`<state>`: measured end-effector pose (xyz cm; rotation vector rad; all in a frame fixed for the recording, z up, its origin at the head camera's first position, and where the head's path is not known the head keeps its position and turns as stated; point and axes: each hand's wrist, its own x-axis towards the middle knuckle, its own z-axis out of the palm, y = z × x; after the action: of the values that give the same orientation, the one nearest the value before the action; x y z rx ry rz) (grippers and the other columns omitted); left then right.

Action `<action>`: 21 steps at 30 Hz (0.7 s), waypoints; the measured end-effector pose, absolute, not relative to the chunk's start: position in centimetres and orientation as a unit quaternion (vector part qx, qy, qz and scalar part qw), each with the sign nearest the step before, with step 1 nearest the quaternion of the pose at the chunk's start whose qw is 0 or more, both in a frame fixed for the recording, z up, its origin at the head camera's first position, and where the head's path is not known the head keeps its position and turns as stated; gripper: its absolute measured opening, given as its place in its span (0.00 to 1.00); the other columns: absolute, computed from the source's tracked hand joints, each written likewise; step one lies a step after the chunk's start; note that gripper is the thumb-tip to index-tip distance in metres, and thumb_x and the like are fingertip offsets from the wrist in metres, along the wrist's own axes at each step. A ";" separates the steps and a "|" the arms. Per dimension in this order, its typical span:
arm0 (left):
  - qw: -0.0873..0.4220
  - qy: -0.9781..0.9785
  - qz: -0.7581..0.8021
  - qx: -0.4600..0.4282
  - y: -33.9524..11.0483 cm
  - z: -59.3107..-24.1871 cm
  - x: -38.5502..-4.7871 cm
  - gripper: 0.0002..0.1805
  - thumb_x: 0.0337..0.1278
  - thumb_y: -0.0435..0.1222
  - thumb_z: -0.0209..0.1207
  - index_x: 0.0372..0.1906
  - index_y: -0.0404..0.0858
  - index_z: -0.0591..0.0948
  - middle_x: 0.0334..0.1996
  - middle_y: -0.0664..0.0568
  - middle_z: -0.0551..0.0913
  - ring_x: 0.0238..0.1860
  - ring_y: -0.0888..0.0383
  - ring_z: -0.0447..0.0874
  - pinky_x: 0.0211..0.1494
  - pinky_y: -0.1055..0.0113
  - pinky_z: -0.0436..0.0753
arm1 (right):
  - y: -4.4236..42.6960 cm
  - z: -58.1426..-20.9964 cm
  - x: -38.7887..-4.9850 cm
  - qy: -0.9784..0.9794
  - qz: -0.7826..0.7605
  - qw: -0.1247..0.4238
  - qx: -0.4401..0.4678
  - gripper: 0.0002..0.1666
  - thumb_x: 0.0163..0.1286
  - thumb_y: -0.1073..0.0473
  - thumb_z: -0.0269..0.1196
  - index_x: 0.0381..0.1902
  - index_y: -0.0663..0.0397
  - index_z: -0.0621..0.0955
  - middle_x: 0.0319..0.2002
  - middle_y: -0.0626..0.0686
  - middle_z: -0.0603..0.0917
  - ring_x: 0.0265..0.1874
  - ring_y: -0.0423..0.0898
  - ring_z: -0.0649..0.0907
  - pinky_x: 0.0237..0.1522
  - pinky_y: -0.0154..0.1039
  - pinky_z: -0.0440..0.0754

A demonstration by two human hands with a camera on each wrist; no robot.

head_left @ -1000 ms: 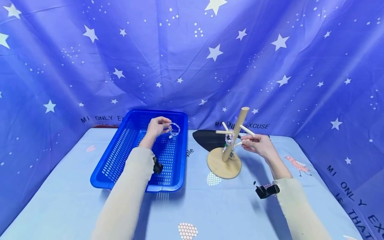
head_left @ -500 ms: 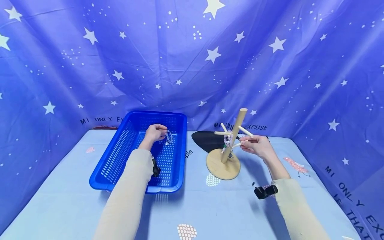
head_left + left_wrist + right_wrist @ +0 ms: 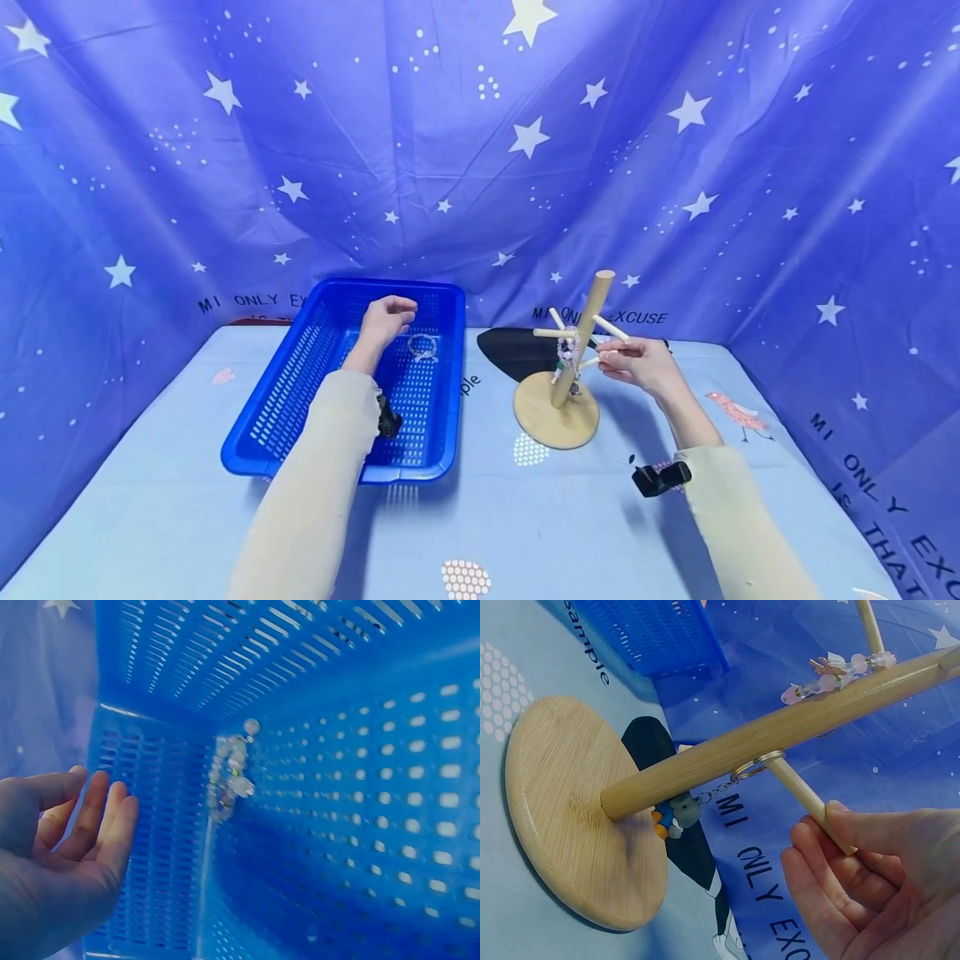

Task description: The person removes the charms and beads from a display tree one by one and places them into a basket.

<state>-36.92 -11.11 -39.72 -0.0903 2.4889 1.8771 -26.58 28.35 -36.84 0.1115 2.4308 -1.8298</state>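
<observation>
A clear beaded bracelet (image 3: pixel 422 347) lies in the blue plastic basket (image 3: pixel 459 400). My left hand (image 3: pixel 387 323) is over the basket, apart from the bracelet; in the left wrist view its fingers are relaxed around nothing. With thumb and fingers my right hand (image 3: pixel 641 364) pinches a lower peg (image 3: pixel 810 801) of the wooden stand (image 3: pixel 557 421). A keychain (image 3: pixel 682 814) with a small grey and blue figure hangs by its ring at the base of that peg. Higher on the stand hangs a pink beaded bracelet (image 3: pixel 836 679).
The stand's other pegs (image 3: pixel 555 333) stick out to several sides near the right hand. Behind the table hangs a blue star-patterned cloth (image 3: pixel 480 167). Light blue patterned cloth (image 3: pixel 540 533) covers the table, with bare surface in front of the basket and stand.
My left hand has lowered the clear beaded bracelet into the basket, let it go and lifted slightly off it. The right hand has kept its pinch on the peg.
</observation>
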 end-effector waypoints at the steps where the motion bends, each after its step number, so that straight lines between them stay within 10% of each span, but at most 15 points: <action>1: 0.010 0.796 0.605 -0.025 -11.0 -39.5 -36.9 0.15 0.71 0.29 0.54 0.58 0.29 0.78 0.60 0.35 0.79 0.63 0.43 0.78 0.66 0.56 0.81 | 28.4 -36.8 -26.6 0.797 -0.601 0.049 0.037 0.26 0.71 0.68 0.61 0.61 0.80 0.71 0.28 0.39 0.86 0.31 0.35 0.87 0.47 0.34 0.88; 21: 0.005 0.718 0.693 0.063 -8.6 -35.2 -36.0 0.18 0.67 0.26 0.57 0.59 0.26 0.75 0.62 0.31 0.76 0.56 0.51 0.81 0.68 0.54 0.79 | 28.4 -37.1 -26.7 0.794 -0.604 0.048 0.038 0.26 0.71 0.68 0.61 0.61 0.80 0.70 0.27 0.39 0.85 0.32 0.36 0.87 0.46 0.34 0.88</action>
<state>-35.99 -8.62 -35.19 0.1976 2.2490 2.1692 -26.74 28.40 -37.10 0.1164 2.4216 -1.8425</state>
